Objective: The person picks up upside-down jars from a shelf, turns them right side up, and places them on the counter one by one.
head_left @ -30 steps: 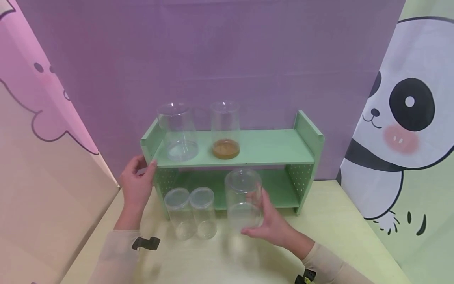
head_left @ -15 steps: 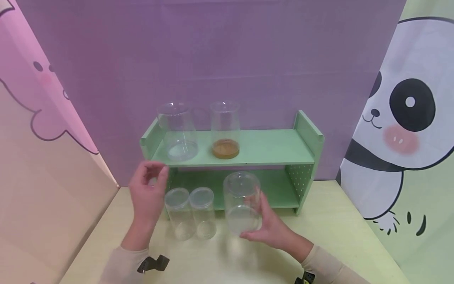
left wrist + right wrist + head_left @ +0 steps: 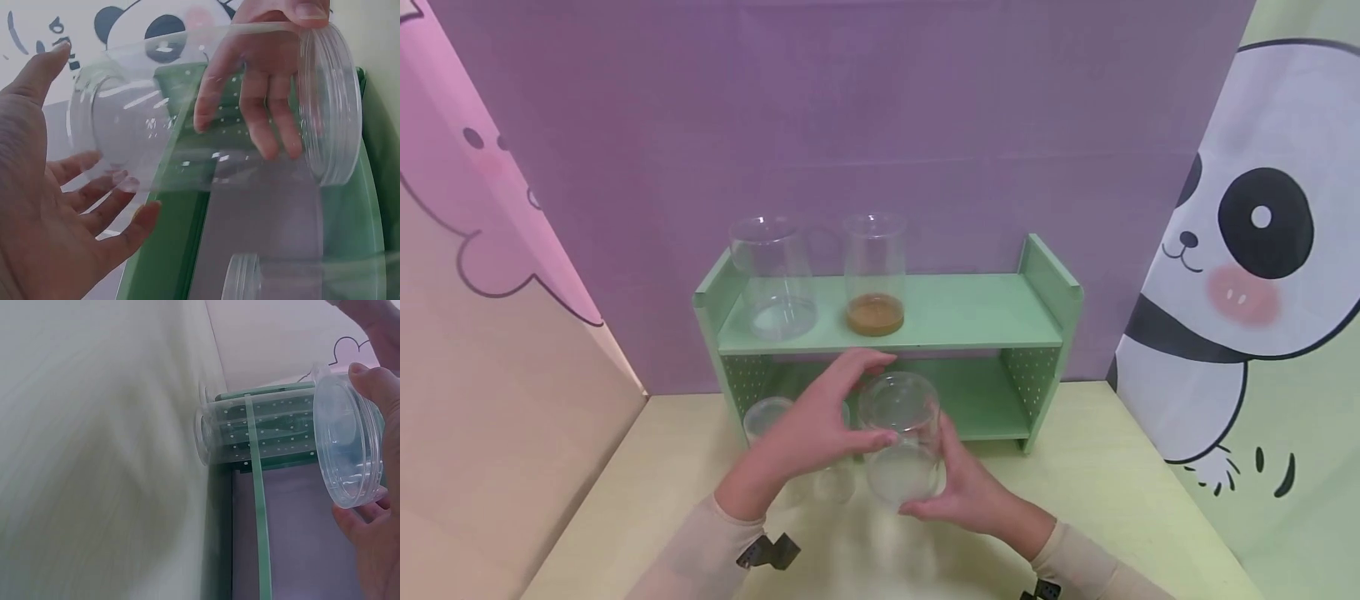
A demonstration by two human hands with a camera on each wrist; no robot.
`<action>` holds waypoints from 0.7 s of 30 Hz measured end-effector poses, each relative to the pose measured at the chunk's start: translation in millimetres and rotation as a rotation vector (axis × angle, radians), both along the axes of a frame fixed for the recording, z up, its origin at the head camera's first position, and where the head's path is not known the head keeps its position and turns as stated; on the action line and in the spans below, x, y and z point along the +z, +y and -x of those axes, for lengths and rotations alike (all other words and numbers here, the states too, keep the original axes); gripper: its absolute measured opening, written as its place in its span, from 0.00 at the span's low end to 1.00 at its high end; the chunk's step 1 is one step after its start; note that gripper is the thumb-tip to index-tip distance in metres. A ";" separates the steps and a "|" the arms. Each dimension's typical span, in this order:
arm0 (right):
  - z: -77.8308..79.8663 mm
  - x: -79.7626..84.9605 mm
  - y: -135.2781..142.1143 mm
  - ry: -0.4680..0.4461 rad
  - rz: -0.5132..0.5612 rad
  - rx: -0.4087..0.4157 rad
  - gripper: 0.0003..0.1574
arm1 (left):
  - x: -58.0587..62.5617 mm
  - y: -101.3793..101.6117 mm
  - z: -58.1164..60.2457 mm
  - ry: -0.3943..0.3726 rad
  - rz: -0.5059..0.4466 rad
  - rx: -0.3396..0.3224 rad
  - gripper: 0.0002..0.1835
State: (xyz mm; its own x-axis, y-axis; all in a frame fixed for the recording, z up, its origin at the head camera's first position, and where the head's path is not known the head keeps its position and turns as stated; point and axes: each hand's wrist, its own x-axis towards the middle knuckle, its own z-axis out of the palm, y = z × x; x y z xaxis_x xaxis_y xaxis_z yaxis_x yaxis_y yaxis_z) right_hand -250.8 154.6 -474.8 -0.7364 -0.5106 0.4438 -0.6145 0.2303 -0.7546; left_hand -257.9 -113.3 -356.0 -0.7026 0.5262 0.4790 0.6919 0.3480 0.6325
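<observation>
My right hand (image 3: 973, 496) grips a clear cylindrical jar (image 3: 901, 483) around its lower part, thumb at the front. The jar hangs above the tabletop in front of the shelf's lower level. In the right wrist view, the jar's ringed end (image 3: 347, 444) faces the camera. My left hand (image 3: 820, 421) is at the jar's upper left, thumb and fingers spread apart. In the left wrist view, the left fingertips (image 3: 128, 181) overlap the jar's far end. Two smaller clear jars stand behind the left hand, one showing its whitish top (image 3: 763, 414), the other mostly hidden (image 3: 835, 483).
A green two-level shelf (image 3: 977, 308) stands on the pale table (image 3: 1120, 500). On its upper level are a wide clear container (image 3: 781, 275) and a narrower one with a brown base (image 3: 876, 315). A purple backdrop (image 3: 880, 100) rises behind it.
My left hand has come from the shelf's left side across to the held jar. The right hand has shifted the jar slightly left and tipped it a little.
</observation>
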 end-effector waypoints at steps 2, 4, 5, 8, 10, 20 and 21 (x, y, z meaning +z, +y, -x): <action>-0.9 0.4 -0.5 0.008 -0.005 0.005 0.93 | 0.2 4.6 1.4 -0.005 0.017 -0.014 0.50; -1.5 0.7 -0.8 0.010 -0.004 0.014 0.92 | 0.7 8.1 2.8 0.004 0.037 -0.019 0.51; -1.9 1.0 -1.0 0.011 -0.002 0.017 0.92 | 0.5 9.4 3.6 0.009 0.048 -0.018 0.52; -2.2 1.5 -1.7 0.000 0.003 0.033 0.90 | -0.1 12.0 6.0 0.011 0.083 -0.016 0.52; -2.1 1.3 -2.1 -0.018 0.006 0.039 0.90 | 0.1 12.7 6.7 0.011 0.106 -0.017 0.51; 2.3 0.0 5.0 -0.053 -0.007 0.032 0.82 | 0.8 4.9 6.4 0.057 0.127 -0.028 0.44; 2.9 0.4 7.1 -0.061 -0.010 0.023 0.81 | 0.6 2.6 6.4 0.054 0.118 -0.026 0.43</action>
State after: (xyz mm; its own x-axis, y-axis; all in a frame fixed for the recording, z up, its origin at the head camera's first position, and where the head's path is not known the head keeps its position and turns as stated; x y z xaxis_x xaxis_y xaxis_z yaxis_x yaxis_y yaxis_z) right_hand -253.7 161.7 -474.3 -0.7501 -0.5317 0.3932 -0.5724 0.2245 -0.7886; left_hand -264.3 -110.7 -355.4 -0.6628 0.5992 0.4490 0.7336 0.3994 0.5499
